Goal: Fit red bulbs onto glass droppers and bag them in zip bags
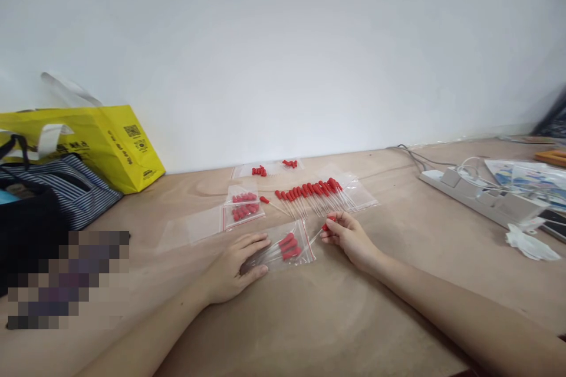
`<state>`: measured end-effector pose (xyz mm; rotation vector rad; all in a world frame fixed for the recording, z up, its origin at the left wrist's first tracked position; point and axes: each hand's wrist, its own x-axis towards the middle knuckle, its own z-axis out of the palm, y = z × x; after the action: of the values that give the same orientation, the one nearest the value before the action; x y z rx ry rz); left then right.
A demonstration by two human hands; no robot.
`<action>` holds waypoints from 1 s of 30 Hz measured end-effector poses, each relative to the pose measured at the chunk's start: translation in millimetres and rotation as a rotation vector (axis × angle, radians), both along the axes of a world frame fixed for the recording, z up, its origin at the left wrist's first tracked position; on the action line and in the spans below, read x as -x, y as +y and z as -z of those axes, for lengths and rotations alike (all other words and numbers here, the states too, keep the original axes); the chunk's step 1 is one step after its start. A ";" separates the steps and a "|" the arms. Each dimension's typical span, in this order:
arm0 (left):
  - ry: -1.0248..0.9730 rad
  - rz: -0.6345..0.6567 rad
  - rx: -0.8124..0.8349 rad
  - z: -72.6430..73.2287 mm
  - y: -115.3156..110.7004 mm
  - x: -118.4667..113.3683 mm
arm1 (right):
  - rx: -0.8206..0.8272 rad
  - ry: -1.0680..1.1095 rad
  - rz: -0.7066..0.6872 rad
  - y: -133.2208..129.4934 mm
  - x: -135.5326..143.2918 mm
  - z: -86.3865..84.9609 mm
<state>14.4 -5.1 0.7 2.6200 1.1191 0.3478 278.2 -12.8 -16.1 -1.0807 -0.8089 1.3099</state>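
Note:
My right hand (347, 238) pinches a glass dropper by its red rubber bulb (328, 224). The dropper's thin tube points left, its end at the red-edged mouth of a clear zip bag (307, 241). Several red-bulbed droppers (289, 245) lie inside that bag. Over the bag's left end rests my left hand (241, 265), thumb and fingers spread, palm down. Beyond the hands, a row of loose droppers (312, 190) lies side by side, bulbs away from me, partly on clear plastic. One dropper (264, 199) sits apart at the row's left.
Filled dropper bags (244, 211) lie behind my left hand, with more bagged droppers (259, 171) near the wall. A yellow bag (132, 153) and striped pouch (79, 188) stand left. At right are a power strip (477, 197), cables and a crumpled tissue (530, 243).

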 end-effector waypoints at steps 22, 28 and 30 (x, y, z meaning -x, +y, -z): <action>0.025 -0.012 -0.009 -1.3 -1.2 -3.3 | -0.261 -0.498 -0.493 4.9 7.6 7.5; 0.013 0.008 -0.030 -1.3 -0.3 -5.7 | -0.286 -0.449 -0.509 14.9 20.9 10.3; 0.016 0.010 -0.034 -1.1 -0.1 -5.7 | -0.293 -0.530 -0.431 15.9 22.1 13.0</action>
<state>20.2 -5.2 1.8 2.6621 1.1146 0.3471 256.1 3.0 -29.1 -1.0601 -1.6504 1.2059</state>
